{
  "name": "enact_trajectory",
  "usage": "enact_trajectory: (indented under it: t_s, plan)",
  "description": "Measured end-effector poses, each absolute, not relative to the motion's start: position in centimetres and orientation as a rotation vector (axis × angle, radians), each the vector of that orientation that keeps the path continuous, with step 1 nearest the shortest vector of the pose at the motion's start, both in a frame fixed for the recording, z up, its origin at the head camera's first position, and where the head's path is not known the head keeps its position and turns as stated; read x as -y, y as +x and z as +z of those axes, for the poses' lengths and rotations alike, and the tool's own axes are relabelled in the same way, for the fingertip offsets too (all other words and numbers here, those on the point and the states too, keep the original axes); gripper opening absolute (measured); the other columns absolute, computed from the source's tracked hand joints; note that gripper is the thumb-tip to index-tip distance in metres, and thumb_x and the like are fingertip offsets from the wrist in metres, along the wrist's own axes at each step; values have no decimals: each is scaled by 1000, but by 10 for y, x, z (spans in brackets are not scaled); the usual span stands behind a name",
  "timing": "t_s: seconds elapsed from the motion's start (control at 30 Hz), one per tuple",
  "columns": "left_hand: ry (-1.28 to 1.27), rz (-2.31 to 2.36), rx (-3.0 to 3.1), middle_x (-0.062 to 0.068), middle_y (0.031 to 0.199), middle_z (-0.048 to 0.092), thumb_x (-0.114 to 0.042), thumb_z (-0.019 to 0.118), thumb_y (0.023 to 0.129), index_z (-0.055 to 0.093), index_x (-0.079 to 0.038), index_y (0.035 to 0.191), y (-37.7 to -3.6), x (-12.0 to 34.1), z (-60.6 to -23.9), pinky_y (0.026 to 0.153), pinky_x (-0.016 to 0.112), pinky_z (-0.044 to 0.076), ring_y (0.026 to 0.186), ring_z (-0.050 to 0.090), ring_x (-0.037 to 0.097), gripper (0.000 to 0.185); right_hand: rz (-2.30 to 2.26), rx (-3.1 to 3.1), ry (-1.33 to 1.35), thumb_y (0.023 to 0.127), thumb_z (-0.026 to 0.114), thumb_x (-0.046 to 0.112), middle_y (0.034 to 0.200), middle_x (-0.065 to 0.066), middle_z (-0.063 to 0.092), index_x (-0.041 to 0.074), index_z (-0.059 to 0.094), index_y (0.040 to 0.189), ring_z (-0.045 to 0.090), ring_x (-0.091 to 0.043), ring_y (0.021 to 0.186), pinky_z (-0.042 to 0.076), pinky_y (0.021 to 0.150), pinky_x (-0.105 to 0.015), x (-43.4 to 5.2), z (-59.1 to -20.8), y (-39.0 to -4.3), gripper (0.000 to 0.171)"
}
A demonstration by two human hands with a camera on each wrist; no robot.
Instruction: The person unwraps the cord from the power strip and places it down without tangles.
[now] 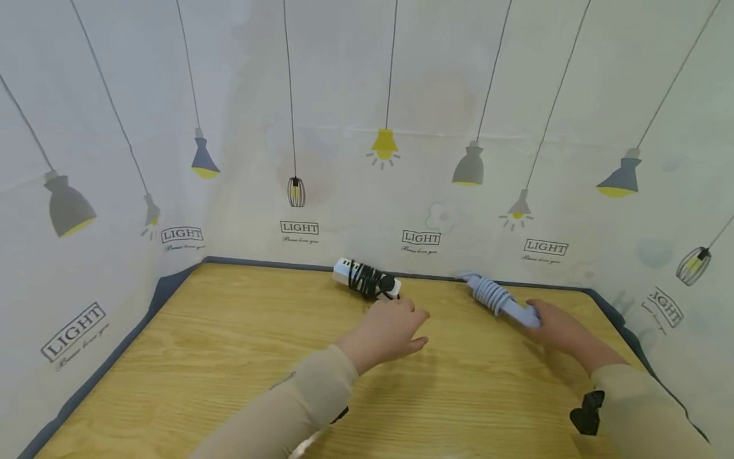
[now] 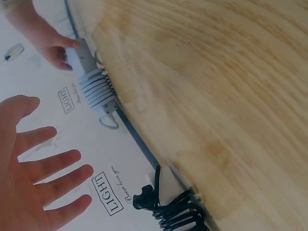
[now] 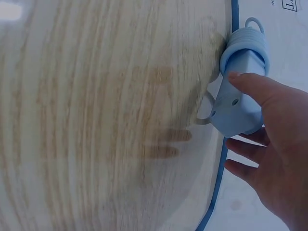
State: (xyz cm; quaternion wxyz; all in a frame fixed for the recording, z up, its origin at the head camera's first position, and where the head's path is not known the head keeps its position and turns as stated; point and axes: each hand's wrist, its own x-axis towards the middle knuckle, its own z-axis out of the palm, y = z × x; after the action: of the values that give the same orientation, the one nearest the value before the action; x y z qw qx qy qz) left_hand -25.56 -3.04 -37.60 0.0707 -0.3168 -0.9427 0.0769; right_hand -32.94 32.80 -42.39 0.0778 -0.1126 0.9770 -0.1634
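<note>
A light blue power strip [image 1: 500, 298] with its cord coiled round it lies near the table's far right edge. My right hand [image 1: 538, 319] grips its near end; in the right wrist view the thumb lies on top of the blue power strip [image 3: 239, 98] and the fingers [image 3: 240, 146] curl beneath it. A white power strip [image 1: 367, 279] wrapped in black cord lies at the far edge. My left hand [image 1: 410, 324] hovers just in front of it, holding nothing, and the left hand [image 2: 57, 173] shows spread fingers above the white power strip [image 2: 167, 198].
The wooden table [image 1: 229, 357] has a dark blue rim [image 1: 166, 287] and is enclosed by a white cloth backdrop [image 1: 344, 95] printed with lamps. A black wrist strap [image 1: 586, 413] sits on my right sleeve.
</note>
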Motion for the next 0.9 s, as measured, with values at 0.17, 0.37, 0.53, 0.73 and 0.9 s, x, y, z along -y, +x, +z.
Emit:
enact_trajectory:
  t_s: [0.17,0.37,0.53,0.73,0.9]
  plan:
    - [-979,271,2818,-2,111,63,-53,54,96,60,-23,130,-254,27,-380,70,34,53,96,62,15,46,-465,-2927,-304,85,73,17,126,-38,46,-16,34,137,51,-46,110,43,88,-58,-328,-428,-335,73]
    - [-1007,263,2829,-2,113,64,-52,54,96,59,-24,130,-255,22,-382,72,33,53,97,62,15,45,-425,-2922,-240,79,77,7,129,-39,44,-14,32,139,50,-47,111,42,90,-59,-326,-429,-339,78]
    - [-1013,292,2813,-2,112,62,-53,52,96,59,-25,130,-252,20,-384,69,32,52,93,62,17,45,-398,-2927,-268,75,77,2,129,-38,46,-15,36,138,50,-47,111,42,90,-59,-322,-423,-336,78]
    - [-1004,311,2790,-4,110,63,-54,52,96,59,-26,130,-249,21,-384,66,31,52,92,63,15,45,-428,-2929,-351,74,80,10,124,-34,52,-15,45,132,53,-44,108,43,87,-57,-318,-420,-329,72]
    - [-1012,313,2788,-4,110,63,-54,52,96,59,-26,131,-248,23,-384,65,31,51,91,63,16,45,-494,-2928,-383,75,83,24,119,-29,58,-14,48,130,57,-38,102,46,84,-54,-311,-419,-324,75]
